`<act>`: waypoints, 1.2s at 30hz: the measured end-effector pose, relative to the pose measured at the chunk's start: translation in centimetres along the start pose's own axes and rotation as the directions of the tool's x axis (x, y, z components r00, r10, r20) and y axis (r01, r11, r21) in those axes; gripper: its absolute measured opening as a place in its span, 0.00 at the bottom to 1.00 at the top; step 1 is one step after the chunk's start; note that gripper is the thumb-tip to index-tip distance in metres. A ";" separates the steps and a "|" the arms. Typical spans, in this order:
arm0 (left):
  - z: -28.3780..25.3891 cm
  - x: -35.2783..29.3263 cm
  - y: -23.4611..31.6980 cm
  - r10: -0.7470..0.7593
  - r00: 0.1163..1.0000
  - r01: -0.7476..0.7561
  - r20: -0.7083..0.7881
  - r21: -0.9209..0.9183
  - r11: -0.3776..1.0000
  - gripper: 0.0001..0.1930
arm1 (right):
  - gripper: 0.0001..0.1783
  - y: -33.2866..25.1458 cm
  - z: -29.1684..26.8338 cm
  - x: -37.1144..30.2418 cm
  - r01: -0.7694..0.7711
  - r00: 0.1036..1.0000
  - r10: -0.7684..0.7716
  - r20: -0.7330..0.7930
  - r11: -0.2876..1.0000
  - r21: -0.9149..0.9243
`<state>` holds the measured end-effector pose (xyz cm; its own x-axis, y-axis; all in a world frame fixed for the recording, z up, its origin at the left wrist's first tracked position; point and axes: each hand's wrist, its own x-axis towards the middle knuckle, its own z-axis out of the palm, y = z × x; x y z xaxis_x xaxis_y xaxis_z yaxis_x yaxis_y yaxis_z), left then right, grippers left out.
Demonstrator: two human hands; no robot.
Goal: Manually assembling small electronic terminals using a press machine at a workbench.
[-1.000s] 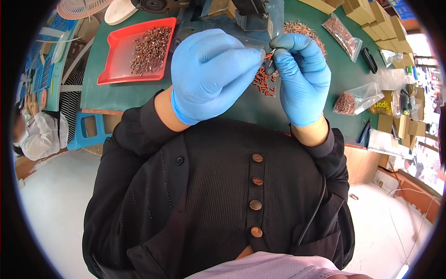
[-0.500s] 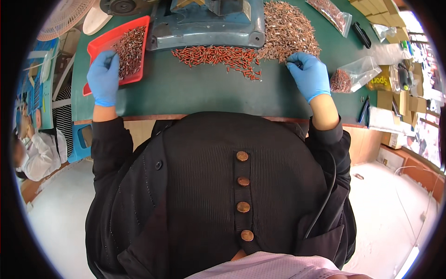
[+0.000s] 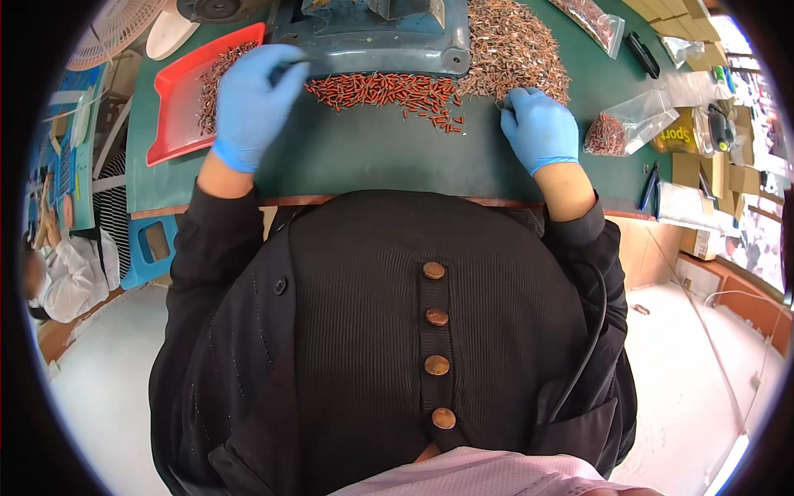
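My left hand (image 3: 258,106), in a blue glove, hovers over the right side of a red tray (image 3: 178,107). Its thumb and fingers are apart, pointing toward the base of a blue-grey machine (image 3: 364,58), and I see nothing between them. Small brown-red pieces with metal ends (image 3: 211,99) lie in the tray, partly behind that hand. My right hand (image 3: 542,131), also gloved in blue, is closed at the near edge of a large heap of similar brownish pieces (image 3: 517,54). Its fingertips are bent together; what they hold is hidden. Between the hands lies a band of orange-red pieces (image 3: 380,93).
A clear bag with pieces (image 3: 608,132) lies right of my right hand, and another filled bag (image 3: 591,21) farther back. A black tool (image 3: 643,55), blue-handled pliers (image 3: 650,186) and cardboard boxes (image 3: 686,171) are on the right. A fan (image 3: 116,33) stands far left, near another person (image 3: 78,269).
My left hand has moved right and forward from the tray's left part toward the machine, its fingers spreading. My right hand has shifted slightly left and forward along the heap's edge.
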<state>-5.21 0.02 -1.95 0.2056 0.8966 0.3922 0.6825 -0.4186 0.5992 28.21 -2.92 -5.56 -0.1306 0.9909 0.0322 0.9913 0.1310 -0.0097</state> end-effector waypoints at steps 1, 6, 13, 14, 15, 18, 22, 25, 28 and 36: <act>0.9 0.2 0.8 0.055 0.998 -0.055 0.033 -0.004 0.998 0.07 | 0.07 0.0 -0.1 0.1 0.012 1.000 -0.012 0.011 1.000 0.007; 5.2 2.0 4.7 0.239 0.943 -0.203 0.232 -0.167 0.965 0.05 | 0.06 1.4 -0.7 0.3 0.016 1.000 -0.012 -0.028 0.990 0.141; 10.1 3.8 10.2 0.415 0.875 -0.373 0.249 -0.199 0.906 0.06 | 0.08 4.8 -2.1 1.1 0.063 0.996 -0.059 -0.066 0.997 0.054; 10.5 3.8 11.4 0.432 0.880 -0.394 0.196 -0.205 0.896 0.06 | 0.09 5.6 -2.6 1.0 0.111 0.990 -0.106 -0.095 0.993 0.041; 10.6 4.1 12.6 0.432 0.883 -0.404 0.184 -0.173 0.898 0.06 | 0.09 6.5 -3.1 1.1 0.120 0.988 -0.117 -0.103 0.993 0.018; 10.7 5.5 15.9 0.433 0.887 -0.417 0.162 -0.123 0.900 0.05 | 0.09 8.8 -6.0 0.6 0.136 0.978 -0.136 -0.158 0.991 -0.011; 11.2 4.9 17.5 0.464 0.878 -0.455 0.120 -0.099 0.885 0.04 | 0.09 8.5 -8.2 -0.8 0.124 0.991 -0.125 -0.042 0.991 -0.042; 11.0 4.0 17.3 0.454 0.885 -0.442 0.105 -0.115 0.889 0.04 | 0.09 7.8 -8.5 -1.0 0.116 0.992 -0.113 0.052 0.991 -0.059; 10.1 2.7 16.8 0.442 0.891 -0.431 0.101 -0.114 0.895 0.05 | 0.09 6.9 -7.5 -1.7 0.109 0.994 -0.108 0.032 0.993 -0.044; 7.7 0.5 14.0 0.460 0.885 -0.450 0.066 -0.124 0.884 0.03 | 0.09 3.4 -6.5 -3.4 0.102 0.969 -0.084 -0.231 0.992 0.068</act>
<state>9.82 -4.28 1.24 0.5427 0.6108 0.5765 0.4240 -0.7917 0.4398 32.14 -6.01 0.84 -0.2068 0.9425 0.2626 0.9695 0.2334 -0.0745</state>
